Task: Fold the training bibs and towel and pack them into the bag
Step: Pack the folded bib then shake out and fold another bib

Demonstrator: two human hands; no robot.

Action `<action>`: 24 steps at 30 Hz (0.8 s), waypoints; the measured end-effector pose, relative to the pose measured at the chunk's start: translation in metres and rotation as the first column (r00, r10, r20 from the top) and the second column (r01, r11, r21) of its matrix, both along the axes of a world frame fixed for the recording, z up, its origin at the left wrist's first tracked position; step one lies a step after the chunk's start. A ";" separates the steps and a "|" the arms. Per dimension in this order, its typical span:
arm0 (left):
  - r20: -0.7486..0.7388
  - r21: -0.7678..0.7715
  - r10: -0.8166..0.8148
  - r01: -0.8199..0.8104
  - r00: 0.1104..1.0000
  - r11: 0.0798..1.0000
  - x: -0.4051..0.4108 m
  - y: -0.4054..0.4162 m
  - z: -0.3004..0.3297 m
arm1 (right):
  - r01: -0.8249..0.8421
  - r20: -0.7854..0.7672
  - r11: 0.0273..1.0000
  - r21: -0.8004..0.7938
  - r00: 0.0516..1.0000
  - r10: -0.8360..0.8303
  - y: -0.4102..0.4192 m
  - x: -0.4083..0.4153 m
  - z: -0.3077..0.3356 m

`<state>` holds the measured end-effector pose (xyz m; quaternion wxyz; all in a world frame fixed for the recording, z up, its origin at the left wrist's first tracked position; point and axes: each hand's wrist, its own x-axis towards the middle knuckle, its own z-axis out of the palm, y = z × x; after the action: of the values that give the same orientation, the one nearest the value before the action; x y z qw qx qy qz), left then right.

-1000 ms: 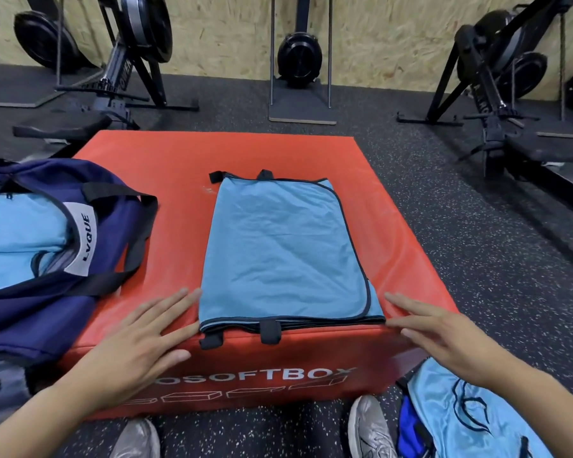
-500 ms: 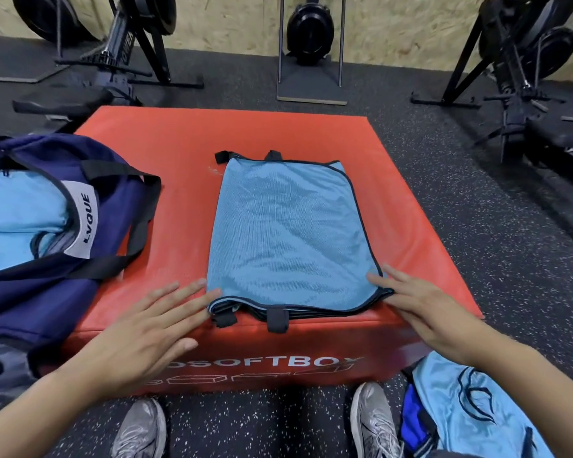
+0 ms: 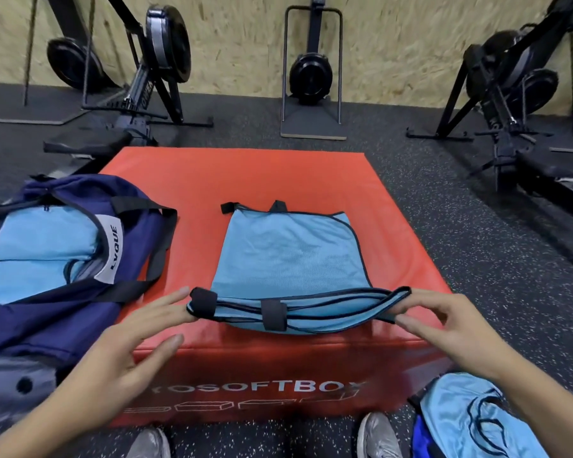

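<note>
A light blue towel (image 3: 288,256) with black trim and black loops lies folded on the red soft box (image 3: 245,173). Its near edge is lifted off the box. My left hand (image 3: 136,345) pinches the near left corner by a black loop. My right hand (image 3: 444,322) pinches the near right corner. A navy bag (image 3: 67,312) sits open on the box's left side, with light blue folded cloth (image 3: 43,239) inside it. More light blue bibs (image 3: 470,421) lie on the floor at the lower right.
The box stands on a black speckled rubber floor (image 3: 477,259). Rowing machines (image 3: 153,77) stand along the far wall, with another machine (image 3: 516,94) to the right. My shoes (image 3: 377,438) are in front of the box.
Both hands went from lying flat beside the towel to taking its near corners, and the near edge has come up off the box.
</note>
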<state>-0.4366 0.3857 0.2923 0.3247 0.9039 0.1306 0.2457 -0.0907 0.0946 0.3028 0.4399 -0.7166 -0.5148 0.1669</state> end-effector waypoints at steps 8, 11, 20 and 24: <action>0.154 -0.291 0.149 -0.100 0.977 0.952 -0.015 -0.024 0.037 | 0.145 -0.236 0.967 0.210 0.967 -0.094 -0.006 -0.014 0.036; 0.207 -0.342 0.125 -0.048 0.970 0.939 -0.006 -0.026 0.045 | 0.168 -0.267 0.958 0.231 0.958 -0.103 0.002 -0.013 0.040; 0.272 -0.465 0.243 -0.094 0.931 0.880 0.082 0.038 0.040 | 0.302 -0.362 0.922 0.241 0.910 -0.204 0.067 0.018 0.037; 0.198 -0.461 0.274 -0.157 0.941 0.874 0.122 0.070 0.010 | 0.377 -0.424 0.913 0.155 0.861 -0.283 0.104 0.042 0.016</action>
<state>-0.3148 0.4561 0.3021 0.5041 0.7474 0.2401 0.3600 -0.0491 0.1985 0.3190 0.6369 -0.6898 -0.3010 0.1672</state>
